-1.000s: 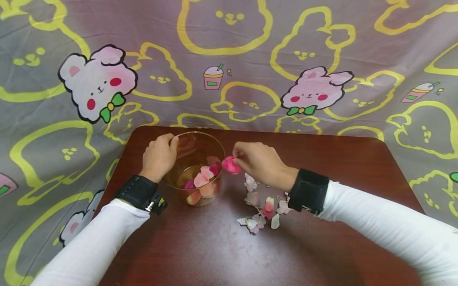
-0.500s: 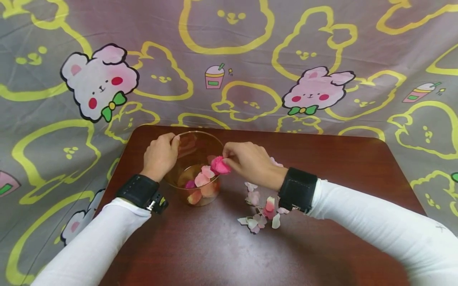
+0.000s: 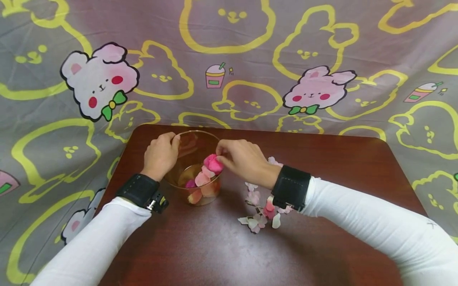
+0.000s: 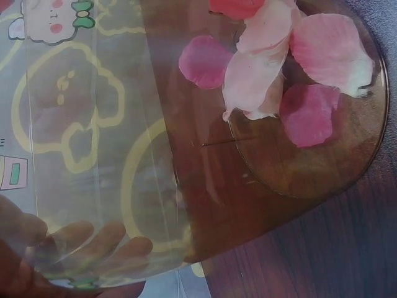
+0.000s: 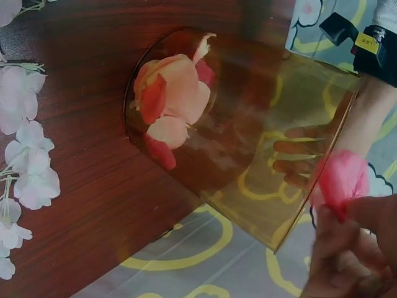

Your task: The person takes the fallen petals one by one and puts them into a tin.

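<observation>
**A:** How far along are you with the petals?

**B:** Partway, I'd judge. Your clear amber-tinted plastic cup [image 3: 195, 169] stands on the dark brown wooden table [image 3: 322, 167], and a small heap of pink, peach and magenta fabric petals [image 4: 279, 74] already lies on its bottom. Your right hand [image 3: 243, 161] is at the cup's rim, on the side away from your left hand, with thumb and fingertips pinched on a crumpled bright pink petal [image 3: 213, 163] that sits just over the opening. It has not been let go.

**A:** And the other hand?

**B:** Your left hand [image 3: 160, 155] grips the cup's wall on the opposite side, fingers curled round it; through the plastic you can see those fingers [image 4: 93, 245] pressed against the outside. The cup looks upright and steady.

**A:** What's left to go in?

**B:** A fair amount, as far as I can tell. A scatter of pale pink and white fabric blossoms on thin stems [image 3: 262, 206] lies on the table to the right of the cup, near your right wrist, well outside the cup. From your right wrist they show as whitish flowers [image 5: 25, 149] just beside the cup's base, not touching it. So: several petals in, one held at the rim, the loose cluster untouched.
</observation>
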Action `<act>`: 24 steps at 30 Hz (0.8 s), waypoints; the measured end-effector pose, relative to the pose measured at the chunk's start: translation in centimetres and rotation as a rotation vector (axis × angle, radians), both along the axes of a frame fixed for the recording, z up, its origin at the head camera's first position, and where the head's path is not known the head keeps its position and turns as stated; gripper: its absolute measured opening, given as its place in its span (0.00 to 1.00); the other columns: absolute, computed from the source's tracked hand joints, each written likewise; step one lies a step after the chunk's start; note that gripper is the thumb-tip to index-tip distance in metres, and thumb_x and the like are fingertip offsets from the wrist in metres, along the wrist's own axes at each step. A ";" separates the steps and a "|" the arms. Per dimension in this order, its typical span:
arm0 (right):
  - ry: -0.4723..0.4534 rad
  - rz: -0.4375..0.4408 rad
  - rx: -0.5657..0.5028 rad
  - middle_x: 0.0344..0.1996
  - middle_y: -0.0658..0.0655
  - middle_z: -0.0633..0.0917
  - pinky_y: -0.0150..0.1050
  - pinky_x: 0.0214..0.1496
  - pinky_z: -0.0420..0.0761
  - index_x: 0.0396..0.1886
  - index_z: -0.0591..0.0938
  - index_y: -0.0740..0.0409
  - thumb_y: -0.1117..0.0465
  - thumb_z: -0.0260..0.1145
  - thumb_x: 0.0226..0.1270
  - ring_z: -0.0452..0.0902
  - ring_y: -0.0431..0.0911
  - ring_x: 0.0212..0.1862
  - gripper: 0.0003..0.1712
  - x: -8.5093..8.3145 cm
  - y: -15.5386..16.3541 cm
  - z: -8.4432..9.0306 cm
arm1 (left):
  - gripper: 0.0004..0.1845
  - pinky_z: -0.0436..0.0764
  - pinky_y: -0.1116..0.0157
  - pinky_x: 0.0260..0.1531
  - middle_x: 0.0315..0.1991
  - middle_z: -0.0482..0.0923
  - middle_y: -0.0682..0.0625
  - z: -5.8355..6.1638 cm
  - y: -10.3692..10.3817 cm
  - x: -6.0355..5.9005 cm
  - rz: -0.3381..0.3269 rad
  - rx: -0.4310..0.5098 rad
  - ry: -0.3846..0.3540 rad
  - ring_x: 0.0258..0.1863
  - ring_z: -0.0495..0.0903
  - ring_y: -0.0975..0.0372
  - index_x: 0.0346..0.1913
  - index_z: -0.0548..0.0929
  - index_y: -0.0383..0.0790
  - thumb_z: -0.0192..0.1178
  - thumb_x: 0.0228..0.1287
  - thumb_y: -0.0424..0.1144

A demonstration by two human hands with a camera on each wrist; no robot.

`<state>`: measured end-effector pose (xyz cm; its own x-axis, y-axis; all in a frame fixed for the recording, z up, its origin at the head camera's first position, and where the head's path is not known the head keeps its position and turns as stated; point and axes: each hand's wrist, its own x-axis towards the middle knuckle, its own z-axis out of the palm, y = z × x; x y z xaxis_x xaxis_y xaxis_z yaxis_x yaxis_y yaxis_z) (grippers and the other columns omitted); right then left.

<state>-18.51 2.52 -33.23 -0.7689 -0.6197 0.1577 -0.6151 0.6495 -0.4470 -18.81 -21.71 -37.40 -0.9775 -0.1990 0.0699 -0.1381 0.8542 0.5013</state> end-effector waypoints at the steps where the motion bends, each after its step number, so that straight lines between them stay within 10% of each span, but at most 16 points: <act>1: -0.006 0.003 0.006 0.34 0.49 0.87 0.33 0.27 0.69 0.42 0.85 0.51 0.55 0.68 0.70 0.73 0.41 0.29 0.07 0.0 0.0 0.0 | 0.20 0.76 0.36 0.45 0.51 0.83 0.30 0.0 0.0 0.0 0.000 0.000 -0.002 0.51 0.81 0.32 0.51 0.81 0.36 0.44 0.81 0.47; 24: -0.011 -0.014 0.009 0.36 0.49 0.89 0.33 0.25 0.70 0.45 0.86 0.52 0.52 0.68 0.69 0.76 0.41 0.29 0.11 0.1 0.9 -0.4 | 0.20 0.76 0.36 0.45 0.51 0.83 0.31 0.1 0.0 0.0 -0.005 -0.001 -0.006 0.51 0.81 0.32 0.52 0.81 0.36 0.43 0.81 0.47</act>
